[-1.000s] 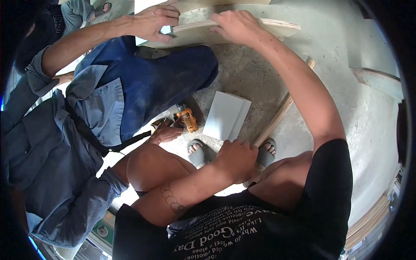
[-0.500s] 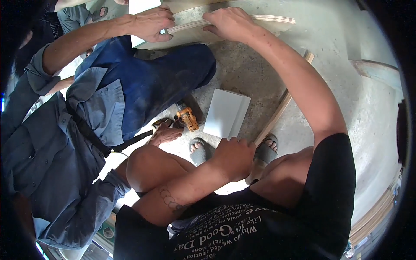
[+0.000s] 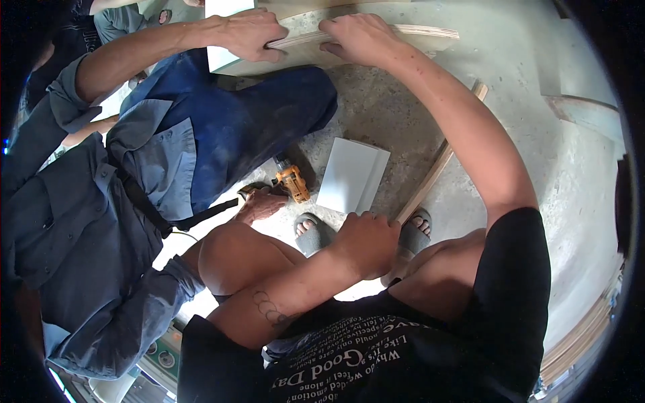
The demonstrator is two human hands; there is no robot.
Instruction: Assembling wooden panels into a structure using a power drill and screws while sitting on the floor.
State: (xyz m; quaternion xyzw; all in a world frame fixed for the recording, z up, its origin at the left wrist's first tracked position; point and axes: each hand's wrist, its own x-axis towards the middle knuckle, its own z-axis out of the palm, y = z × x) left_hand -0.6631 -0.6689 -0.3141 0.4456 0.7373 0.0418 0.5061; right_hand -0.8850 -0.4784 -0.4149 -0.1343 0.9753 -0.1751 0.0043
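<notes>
Plywood board (image 3: pixel 422 31) under the grip of two people

At the far side of the view, the plywood board lies across, beyond the co-worker's bent knee, with its pale layered edge turned up. It seems to stand on its long side, but its lower part is not clear to me. The person's right hand (image 3: pixel 356 40) grasps this edge, fingers over the top and thumb on the near side. A co-worker's hand (image 3: pixel 255 35) is on the same edge, just to the left, beside a white panel (image 3: pixel 226 60).

The left hand (image 3: pixel 368 245) is curled near the person's knees. Its fingers are bent, but I cannot tell whether they hold the near end of the wooden strip (image 3: pixel 440 161), which is right beside it.

For a good hold, I would judge, the right hand should press evenly, keep the edge upright and leave a gap to the co-worker's hand. The orange drill (image 3: pixel 293 183) and the white piece (image 3: pixel 349 176) lie on the floor (image 3: pixel 524 168) near the feet, so stepping needs care.

About writing: the black T-shirt (image 3: pixel 430 363) carries white printed lettering, partly readable. On the drill I can read no label.
</notes>
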